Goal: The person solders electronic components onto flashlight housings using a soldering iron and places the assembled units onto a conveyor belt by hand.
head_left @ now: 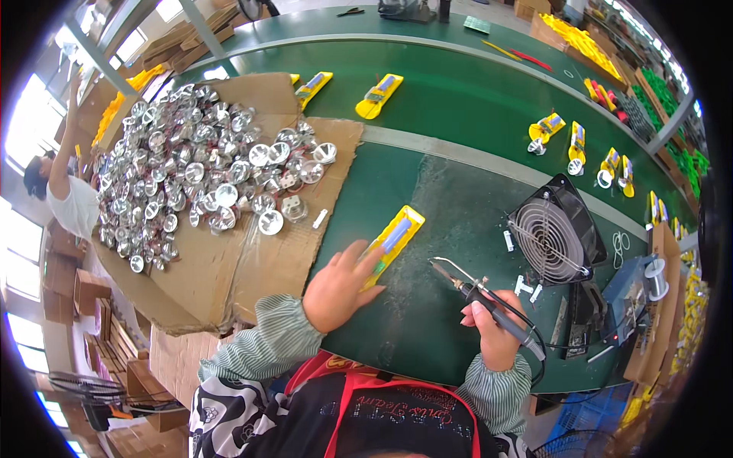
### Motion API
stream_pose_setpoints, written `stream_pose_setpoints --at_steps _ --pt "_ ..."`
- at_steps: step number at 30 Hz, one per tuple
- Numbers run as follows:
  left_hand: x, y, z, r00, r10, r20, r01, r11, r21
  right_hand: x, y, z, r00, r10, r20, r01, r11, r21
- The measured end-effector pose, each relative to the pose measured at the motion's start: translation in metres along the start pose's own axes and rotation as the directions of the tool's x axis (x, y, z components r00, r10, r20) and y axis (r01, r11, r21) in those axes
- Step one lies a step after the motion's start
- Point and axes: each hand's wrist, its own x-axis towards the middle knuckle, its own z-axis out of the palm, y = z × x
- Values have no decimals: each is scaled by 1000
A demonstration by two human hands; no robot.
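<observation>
A yellow flashlight housing (413, 217) with a blue battery cell (396, 235) and a bit of green board lies slanted on the green worktop. My left hand (340, 286) grips its near end, the fingers and thumb laid across it and hiding part of it. In my right hand (496, 324) is a soldering iron (519, 330), its fingers wrapped round the grey handle. A thin curved metal tube runs beside the iron's tip (443, 271). The tip points left toward the housing and stands apart from it.
Silver reflectors with wires (195, 172) are heaped on cardboard (252, 267) at left. A square fan (550, 237), small white parts (523, 285) and a solder spool (654, 278) are at right. Yellow housings (379, 96) sit on the green belt (458, 99) beyond. Another person (69, 195) is far left.
</observation>
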Motion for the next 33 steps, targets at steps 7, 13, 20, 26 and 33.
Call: stream_pose_setpoints --at_steps 7,13,20,26,33 --pt "8 -115 -54 832 -375 -408 482 854 196 -9 -7 10 1000 -9 25 10 999 -33" --pt "14 -156 -50 840 -434 -326 446 894 -40 -15 -8 19 999 8 51 -5 999 -44" --pt "6 -118 -51 806 -527 -270 325 774 -544 -15 -6 18 996 -7 89 12 998 -55" --pt "-11 -65 -29 900 -431 -70 340 792 -507 -5 -3 28 988 -31 154 38 998 -47" --pt "-11 -37 -1 985 -174 10 167 929 -329 6 3 37 971 -10 237 17 999 -30"
